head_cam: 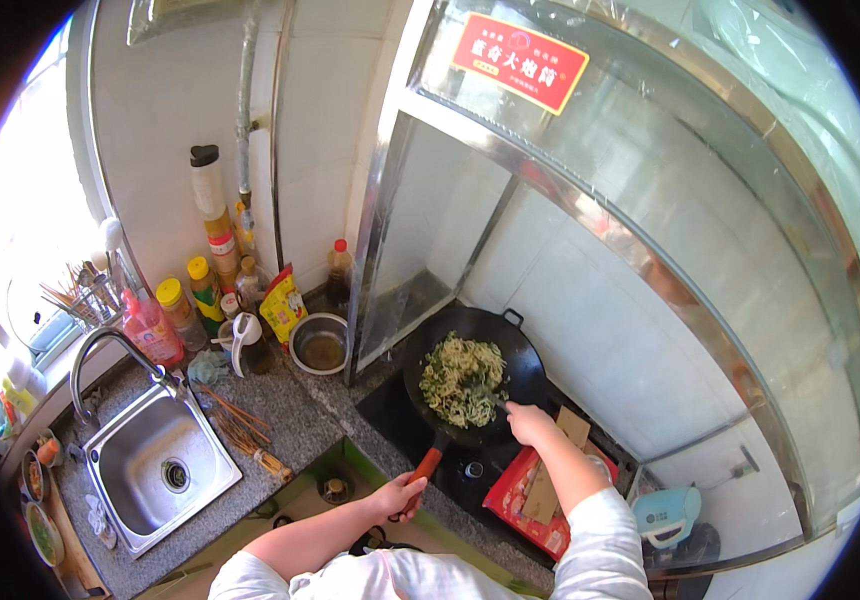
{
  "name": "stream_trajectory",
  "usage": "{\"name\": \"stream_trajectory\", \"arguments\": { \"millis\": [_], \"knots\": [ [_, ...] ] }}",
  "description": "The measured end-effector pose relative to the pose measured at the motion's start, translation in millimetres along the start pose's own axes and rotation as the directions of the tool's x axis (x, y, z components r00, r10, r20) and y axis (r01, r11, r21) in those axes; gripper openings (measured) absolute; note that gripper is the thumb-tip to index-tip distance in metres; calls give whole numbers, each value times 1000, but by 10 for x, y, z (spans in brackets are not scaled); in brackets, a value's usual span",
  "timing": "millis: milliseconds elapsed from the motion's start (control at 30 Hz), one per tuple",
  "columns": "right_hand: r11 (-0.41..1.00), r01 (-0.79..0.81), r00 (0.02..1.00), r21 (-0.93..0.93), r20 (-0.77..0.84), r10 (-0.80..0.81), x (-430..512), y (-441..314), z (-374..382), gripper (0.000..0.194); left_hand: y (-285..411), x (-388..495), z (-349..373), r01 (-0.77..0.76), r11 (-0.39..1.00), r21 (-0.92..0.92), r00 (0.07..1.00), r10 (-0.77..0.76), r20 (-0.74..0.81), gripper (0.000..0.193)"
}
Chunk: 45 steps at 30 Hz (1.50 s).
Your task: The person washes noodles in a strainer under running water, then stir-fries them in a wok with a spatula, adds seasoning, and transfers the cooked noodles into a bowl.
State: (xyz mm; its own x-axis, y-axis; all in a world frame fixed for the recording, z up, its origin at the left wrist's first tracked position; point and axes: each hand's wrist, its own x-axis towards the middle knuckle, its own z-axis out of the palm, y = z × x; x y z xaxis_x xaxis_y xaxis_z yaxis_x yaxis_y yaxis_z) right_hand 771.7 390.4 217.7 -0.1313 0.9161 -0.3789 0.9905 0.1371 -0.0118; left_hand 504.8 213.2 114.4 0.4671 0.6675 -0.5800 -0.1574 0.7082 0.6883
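A black wok (526,352) sits on the dark stove top (377,409). Shredded food with green bits (464,375), perhaps noodles or shredded potato, is heaped in it. My left hand (400,496) is wrapped around the wok's reddish-brown handle (427,463) on the near side. Over the wok's right rim, my right hand (529,424) grips a cooking utensil (491,397) whose end reaches into the food. Its handle is mostly covered by my fingers, and the exact kind of utensil cannot be told.
A red box with cardboard (505,487) lies under my right forearm. Glass panels with a metal frame (467,135) surround the stove. Left are a metal bowl (319,343), several bottles (205,289), a whisk brush (250,442) and a steel sink (152,450). A blue kettle (666,514) stands right.
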Motion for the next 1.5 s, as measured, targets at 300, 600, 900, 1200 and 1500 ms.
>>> {"name": "stream_trajectory", "arguments": {
  "millis": [300,600,900,1200,1500],
  "knots": [
    [988,93,989,-121,-100,-105,-81,85,-243,33,-26,-18,19,-2,1000,10,1000,2,-26,44],
    [959,281,960,-26,25,-280,132,442,-24,35,-34,-11,0,-5,1000,8,1000,5,-15,44],
    [957,280,956,-78,116,-270,83,188,-181,33,-70,-72,6,0,1000,-1,1000,0,-18,43],
    [936,181,965,-301,239,-110,123,460,-649,35,-97,69,-63,-25,996,-81,999,27,21,57],
    [946,253,932,-202,313,-182,222,522,-566,35,-127,11,-43,-26,995,-93,999,29,23,55]
  ]
}}
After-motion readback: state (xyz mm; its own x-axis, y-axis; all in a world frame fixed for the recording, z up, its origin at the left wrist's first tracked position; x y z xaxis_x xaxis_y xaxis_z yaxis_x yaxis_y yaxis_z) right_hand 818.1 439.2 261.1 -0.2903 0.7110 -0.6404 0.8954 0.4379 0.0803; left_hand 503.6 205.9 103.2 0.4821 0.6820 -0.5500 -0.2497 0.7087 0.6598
